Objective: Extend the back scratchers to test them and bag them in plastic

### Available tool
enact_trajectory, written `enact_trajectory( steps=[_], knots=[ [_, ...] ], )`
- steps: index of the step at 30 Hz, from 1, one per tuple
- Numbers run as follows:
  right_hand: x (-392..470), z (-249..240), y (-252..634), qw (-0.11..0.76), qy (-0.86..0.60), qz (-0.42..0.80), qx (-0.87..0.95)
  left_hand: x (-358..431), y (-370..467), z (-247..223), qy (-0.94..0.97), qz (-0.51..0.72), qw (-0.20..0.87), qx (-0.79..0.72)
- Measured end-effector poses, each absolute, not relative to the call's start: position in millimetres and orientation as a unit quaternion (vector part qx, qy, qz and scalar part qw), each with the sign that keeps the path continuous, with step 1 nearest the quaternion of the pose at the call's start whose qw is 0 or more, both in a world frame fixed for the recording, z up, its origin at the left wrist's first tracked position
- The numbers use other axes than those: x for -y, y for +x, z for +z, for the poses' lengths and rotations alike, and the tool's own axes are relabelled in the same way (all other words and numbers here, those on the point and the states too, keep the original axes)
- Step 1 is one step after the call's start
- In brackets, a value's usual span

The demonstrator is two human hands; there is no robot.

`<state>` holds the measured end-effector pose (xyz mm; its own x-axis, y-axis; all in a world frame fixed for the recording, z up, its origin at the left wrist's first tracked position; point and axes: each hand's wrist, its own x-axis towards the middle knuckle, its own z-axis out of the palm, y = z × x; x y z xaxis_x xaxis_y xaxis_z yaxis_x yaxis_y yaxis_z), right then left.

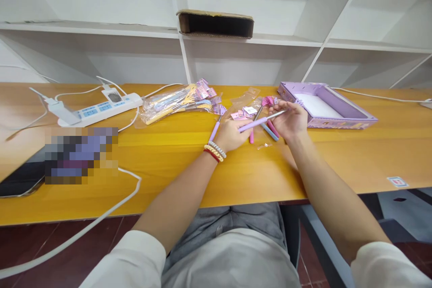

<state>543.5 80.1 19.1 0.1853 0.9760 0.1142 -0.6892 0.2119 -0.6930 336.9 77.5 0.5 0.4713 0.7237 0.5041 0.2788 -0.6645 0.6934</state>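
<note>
A back scratcher [254,124] with a lilac handle and a thin metal rod spans the gap between my hands. My left hand [231,135], wearing beaded bracelets, is closed at its handle end. My right hand [290,119], palm turned up, has its fingers curled around the rod near the far end, which they partly hide. Below them lie more back scratchers: a lilac one [216,127] beside my left hand, a pink one [272,128] and a blue one [269,132] partly under my right hand. Pink labels [239,115] and clear plastic wrapping lie among them.
Bagged back scratchers [178,103] lie behind my left hand. A purple open box [344,122] stands at the right. Leftward are a white power strip [101,110], cables and a black phone [25,173]. A cardboard box [216,24] sits on the white shelf [286,41].
</note>
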Motion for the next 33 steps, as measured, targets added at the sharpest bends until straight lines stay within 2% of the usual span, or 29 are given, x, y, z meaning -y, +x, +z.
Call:
enact_trajectory(
  steps=[4,9,15,21,33],
  knots=[
    [-79,26,560,0.766,-0.194,0.576,0.21,-68,342,-2,0.86,0.368,0.22,-0.278],
    [-73,36,564,0.777,-0.141,0.58,0.201,-57,356,-12,0.857,0.381,0.181,-0.296],
    [-69,37,552,0.797,-0.169,0.547,0.192,-51,363,-15,0.822,0.422,0.201,-0.325],
    [-69,38,542,0.806,-0.193,0.55,0.107,-50,364,-14,0.811,0.421,0.231,-0.334],
    [-72,36,533,0.798,-0.182,0.558,0.136,-49,374,-13,0.776,0.442,0.286,-0.349]
  ],
)
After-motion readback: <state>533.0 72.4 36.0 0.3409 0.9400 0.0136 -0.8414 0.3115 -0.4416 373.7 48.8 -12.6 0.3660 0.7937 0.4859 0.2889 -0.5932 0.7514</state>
